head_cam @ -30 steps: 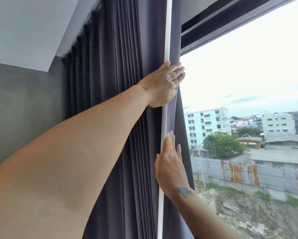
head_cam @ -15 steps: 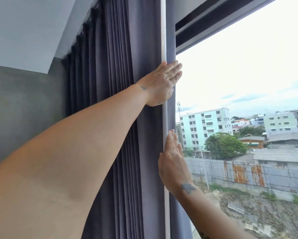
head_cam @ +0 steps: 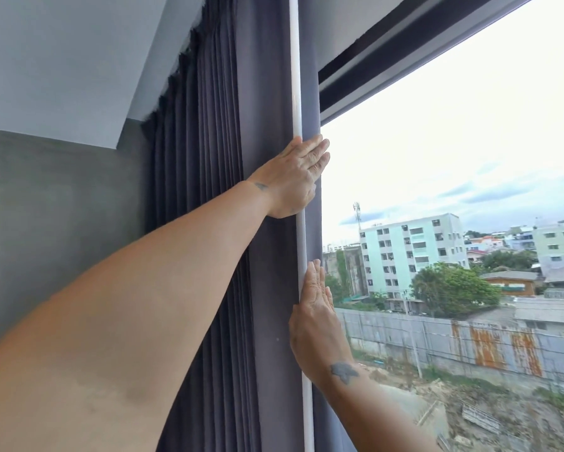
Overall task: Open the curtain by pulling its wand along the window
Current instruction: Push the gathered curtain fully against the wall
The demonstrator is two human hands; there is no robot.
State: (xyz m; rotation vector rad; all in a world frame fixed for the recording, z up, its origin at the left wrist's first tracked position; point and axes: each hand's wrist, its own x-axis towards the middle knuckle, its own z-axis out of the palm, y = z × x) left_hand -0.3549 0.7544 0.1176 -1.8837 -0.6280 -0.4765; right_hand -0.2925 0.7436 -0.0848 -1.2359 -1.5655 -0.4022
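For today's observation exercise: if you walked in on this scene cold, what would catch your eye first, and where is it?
Two bare arms reach up from the lower left and bottom. The left hand is laid on the white wand high up, and the right hand is lower on it. Left of the wand, the dark purple curtain hangs bunched in tight pleats. To the right, the bright window shows pale apartment blocks.

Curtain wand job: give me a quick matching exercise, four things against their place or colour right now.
Things:
1. left hand
2. right hand
3. wand
4. curtain

Descriptions:
A. dark grey-purple, bunched in folds on the left
B. white, running vertically
C. lower on the wand
D. higher on the wand

Pairs: 1-D, 2-C, 3-B, 4-A
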